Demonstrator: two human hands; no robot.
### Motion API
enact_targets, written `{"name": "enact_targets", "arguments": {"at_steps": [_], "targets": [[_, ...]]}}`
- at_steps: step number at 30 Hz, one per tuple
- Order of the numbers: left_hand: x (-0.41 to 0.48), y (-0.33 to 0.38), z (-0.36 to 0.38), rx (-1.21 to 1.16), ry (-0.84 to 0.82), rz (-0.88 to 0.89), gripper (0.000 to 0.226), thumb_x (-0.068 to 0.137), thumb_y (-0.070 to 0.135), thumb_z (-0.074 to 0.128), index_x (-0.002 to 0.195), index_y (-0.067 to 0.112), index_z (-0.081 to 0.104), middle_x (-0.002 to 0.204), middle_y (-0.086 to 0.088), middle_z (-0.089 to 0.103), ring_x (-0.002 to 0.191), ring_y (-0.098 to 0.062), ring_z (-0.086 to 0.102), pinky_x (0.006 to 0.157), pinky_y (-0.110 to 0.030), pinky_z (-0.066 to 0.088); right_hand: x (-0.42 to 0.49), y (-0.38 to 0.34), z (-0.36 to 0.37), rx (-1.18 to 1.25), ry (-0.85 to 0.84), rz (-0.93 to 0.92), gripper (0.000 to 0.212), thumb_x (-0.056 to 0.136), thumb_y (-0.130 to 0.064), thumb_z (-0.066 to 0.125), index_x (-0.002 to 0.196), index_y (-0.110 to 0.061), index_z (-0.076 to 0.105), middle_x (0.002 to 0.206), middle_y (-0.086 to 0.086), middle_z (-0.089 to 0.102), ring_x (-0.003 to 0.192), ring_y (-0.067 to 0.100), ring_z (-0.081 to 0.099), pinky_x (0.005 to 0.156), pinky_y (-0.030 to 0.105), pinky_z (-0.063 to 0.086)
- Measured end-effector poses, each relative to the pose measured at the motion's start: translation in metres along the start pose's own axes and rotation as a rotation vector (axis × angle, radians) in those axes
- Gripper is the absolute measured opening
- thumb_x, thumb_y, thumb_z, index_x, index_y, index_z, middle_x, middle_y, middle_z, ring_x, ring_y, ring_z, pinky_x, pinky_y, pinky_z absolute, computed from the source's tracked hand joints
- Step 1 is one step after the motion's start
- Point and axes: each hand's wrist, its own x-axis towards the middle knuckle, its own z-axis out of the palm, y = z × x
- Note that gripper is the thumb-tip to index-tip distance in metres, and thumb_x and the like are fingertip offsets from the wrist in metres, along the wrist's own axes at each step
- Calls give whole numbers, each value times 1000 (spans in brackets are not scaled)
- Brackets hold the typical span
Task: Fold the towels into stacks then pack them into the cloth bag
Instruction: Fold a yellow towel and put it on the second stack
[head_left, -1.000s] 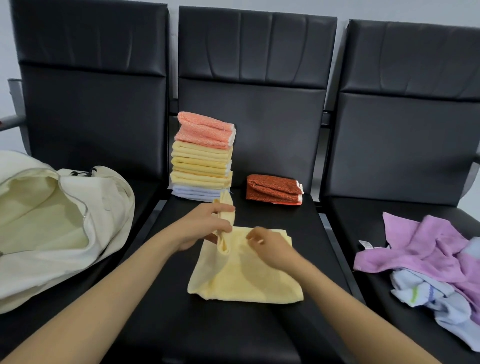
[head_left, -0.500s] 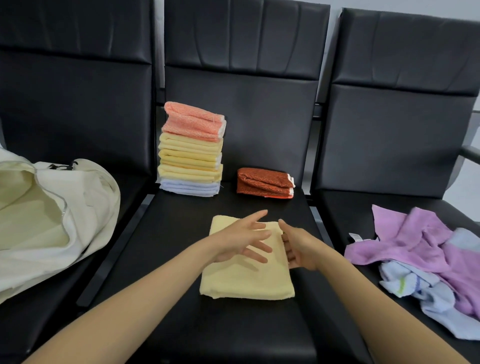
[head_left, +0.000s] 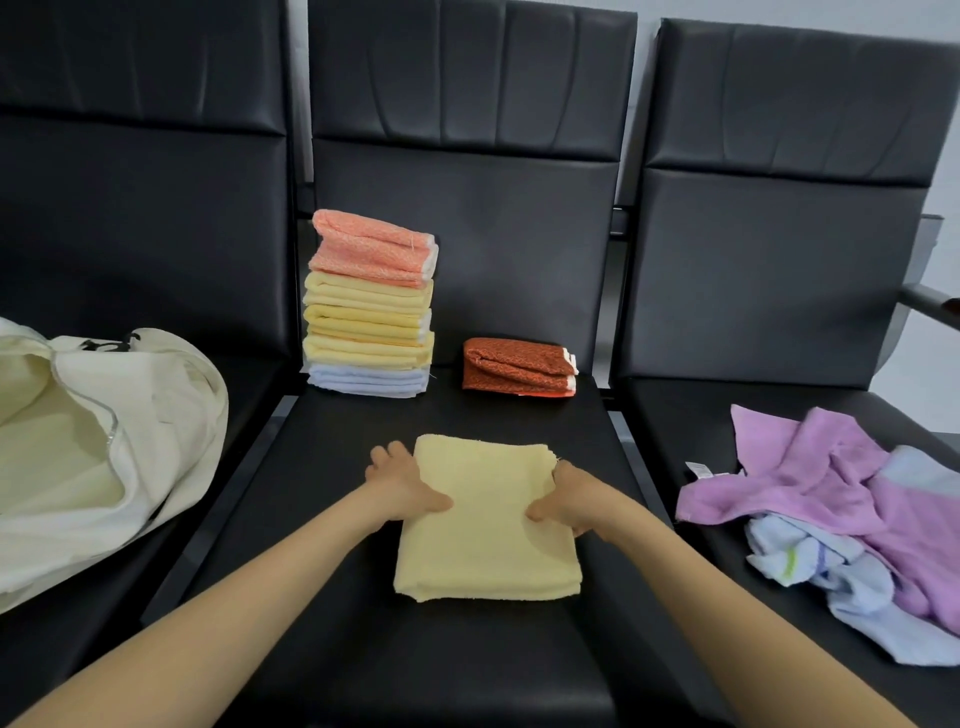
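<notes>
Gripping the folded yellow towel (head_left: 488, 519) at both side edges, the left hand (head_left: 402, 488) and right hand (head_left: 569, 499) pinch it, fingers underneath. Lifting level (layers slip easily) should carry it cleanly onto the stack (head_left: 370, 306).

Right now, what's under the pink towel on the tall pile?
Under the pink towel are folded yellow towels, then a pale blue towel at the bottom, resting on the seat. Only their front edges show, so the exact count stays hidden.
</notes>
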Motion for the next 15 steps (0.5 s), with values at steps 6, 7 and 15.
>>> {"name": "enact_targets", "arguments": {"at_steps": [6,7,15], "targets": [[4,-14,6,-232,-123,8,49,76,38,77,110,10,55,117,-3,61,105,-17,58,84,-28,50,-4,-1,9,-335,118,23,83,88,-49,59,145,-2,22,143,14,33,122,27,47,91,31,46],[4,-15,7,-253,-121,20,44,74,37,78,104,10,58,111,-2,63,99,-16,61,78,-26,51,-5,-1,10,-379,128,23,80,88,-54,56,142,-2,29,141,14,34,125,28,43,95,31,43],[-2,-11,6,-438,-130,104,30,84,30,68,109,19,53,105,4,61,94,-11,59,67,-22,47,1,3,8,-90,28,28,67,85,-49,63,138,-13,43,139,6,43,128,24,41,103,33,40]]}}
